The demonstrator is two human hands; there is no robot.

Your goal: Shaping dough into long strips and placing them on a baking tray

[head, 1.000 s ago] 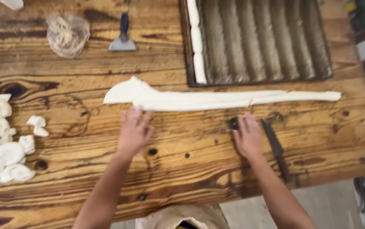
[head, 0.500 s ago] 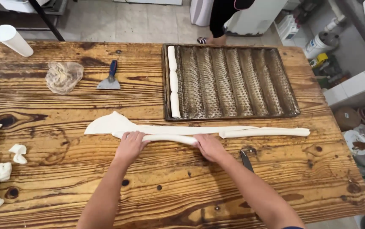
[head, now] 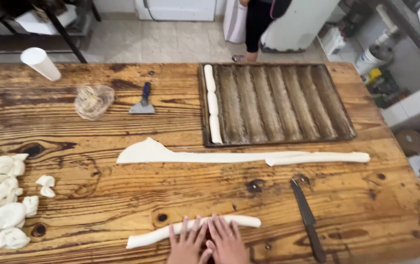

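Observation:
Both of my hands lie flat, side by side, on a short rope of white dough (head: 151, 235) near the table's front edge. My left hand (head: 186, 243) and my right hand (head: 227, 240) press on its middle with fingers spread. Farther back lies a long flat strip of dough (head: 220, 157), wide at its left end and rolled at its right end. A dark knife (head: 307, 218) rests to the right of my hands.
A ridged dark baking tray (head: 278, 102) at the back holds three dough pieces (head: 213, 103) in its left channel. A scraper (head: 143, 103), a clear bowl (head: 93, 100) and a white cup (head: 40, 63) stand behind. Dough lumps (head: 2, 205) pile at the left. A person stands beyond the table.
A rope of dough has come away from the long strip and moved toward the front edge under my hands. My hands have drawn together at its middle. The camera view has lifted.

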